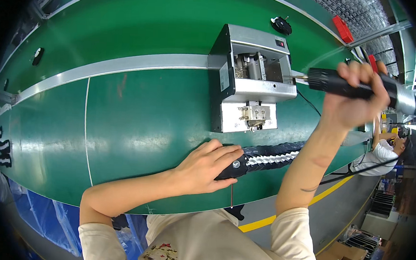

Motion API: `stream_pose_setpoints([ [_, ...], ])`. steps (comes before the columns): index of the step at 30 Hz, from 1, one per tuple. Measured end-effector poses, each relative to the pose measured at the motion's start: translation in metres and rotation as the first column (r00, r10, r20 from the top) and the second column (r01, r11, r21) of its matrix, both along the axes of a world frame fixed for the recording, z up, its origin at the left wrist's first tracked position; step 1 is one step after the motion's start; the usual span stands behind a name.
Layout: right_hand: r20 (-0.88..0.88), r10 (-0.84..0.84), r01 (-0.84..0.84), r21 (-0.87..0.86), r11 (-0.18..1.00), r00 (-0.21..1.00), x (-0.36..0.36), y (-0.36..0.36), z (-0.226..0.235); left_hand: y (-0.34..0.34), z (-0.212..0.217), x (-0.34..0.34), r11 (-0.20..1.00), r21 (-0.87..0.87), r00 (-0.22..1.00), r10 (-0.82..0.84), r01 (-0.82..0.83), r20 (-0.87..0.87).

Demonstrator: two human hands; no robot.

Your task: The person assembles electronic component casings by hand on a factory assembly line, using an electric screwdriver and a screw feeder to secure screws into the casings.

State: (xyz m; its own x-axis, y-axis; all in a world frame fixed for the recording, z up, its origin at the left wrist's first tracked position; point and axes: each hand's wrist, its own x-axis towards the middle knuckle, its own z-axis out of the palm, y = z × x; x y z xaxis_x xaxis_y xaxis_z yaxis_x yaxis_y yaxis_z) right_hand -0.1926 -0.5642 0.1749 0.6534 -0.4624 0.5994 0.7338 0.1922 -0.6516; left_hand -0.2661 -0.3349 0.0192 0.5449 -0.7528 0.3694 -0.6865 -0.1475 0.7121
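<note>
My right hand point(355, 98) is raised at the right and wraps round a black electric screwdriver point(321, 80). The tool is held nearly level, its thin bit pointing left at the open tray of a metal screw feeder point(258, 88). Whether the bit tip touches anything there I cannot tell. Near the table's front edge, my left hand point(208, 166) grips the left end of a long black part point(283, 149). A white, wavy strip point(273, 159) runs along that part, and a round screw or button shows by my fingertips. My right forearm hides its far end.
The feeder stands on a green table point(137, 111) against a metal rail point(126, 65). Small black items point(282, 26) lie beyond the rail. A red bin point(342, 29) sits at the back right. Another person point(383, 152) is at the right; cardboard boxes point(340, 257) lie below.
</note>
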Motion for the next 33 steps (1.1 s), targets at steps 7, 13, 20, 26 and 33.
stream_pose_setpoints([
  [7, 0.175, 0.202, -0.198, -0.045, 0.979, 0.964, -0.042, -0.002, 0.011, 0.000, 0.002, 0.000, 1.000, -0.008, 1.000, -0.003, 0.003, 0.012],
  [13, -0.054, 0.263, -0.268, -0.158, 0.950, 0.963, -0.049, 0.040, -0.022, 0.003, 0.001, 0.001, 1.000, 0.028, 1.000, 0.010, -0.010, -0.004],
  [20, -0.237, 0.183, -0.218, -0.133, 0.967, 0.954, -0.041, 0.051, -0.039, -0.001, 0.002, 0.001, 1.000, 0.015, 1.000, -0.005, 0.005, -0.017],
  [26, -0.265, 0.138, -0.207, -0.254, 0.945, 0.954, -0.047, 0.057, -0.040, 0.001, 0.002, 0.000, 0.999, 0.040, 1.000, 0.006, -0.006, -0.013],
  [33, -0.215, 0.237, -0.265, -0.113, 0.958, 0.947, -0.100, 0.051, -0.051, 0.002, 0.000, 0.001, 1.000, -0.019, 1.000, 0.020, -0.020, -0.015],
])
